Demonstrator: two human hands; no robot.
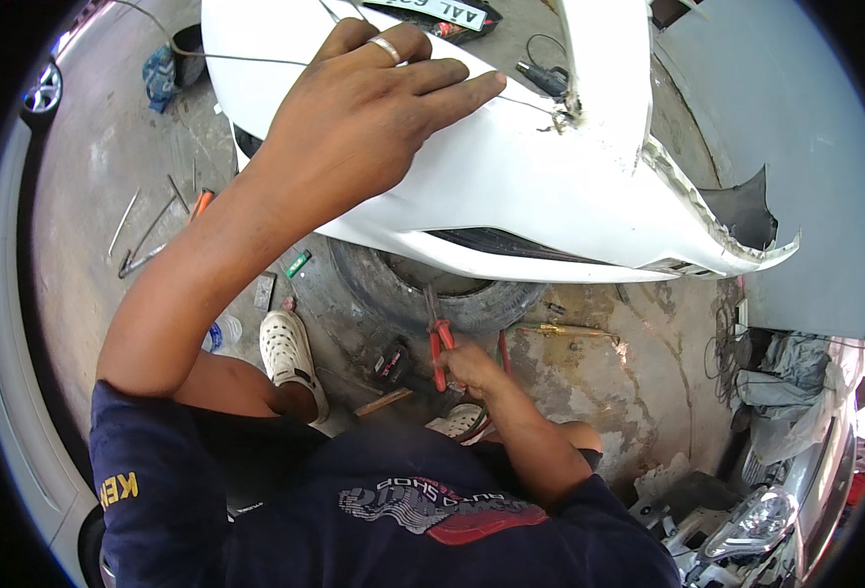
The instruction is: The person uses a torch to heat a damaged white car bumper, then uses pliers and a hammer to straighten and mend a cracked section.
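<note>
A white car bumper [481,186] lies in front of me, propped on a tyre [501,306]. Over its upper surface is my left hand [374,103], ringed, with fingers bent and closed. A thin grey wire [241,58] runs into this hand from the left. A thin length reappears beyond the fingertips, pointing at a rough, darkened damaged spot [570,120] on the bumper. The hand hides the part between. Lower down, my right hand [472,369] grips pliers [440,348] by their red handles, the jaws pointing up toward the tyre.
A heat gun [542,78] lies beyond the bumper. Metal rods [148,230], a green-and-white item [298,263], a black battery pack [391,363] and an orange-handled screwdriver [565,329] are on the floor. A car headlight [751,524] stands at lower right.
</note>
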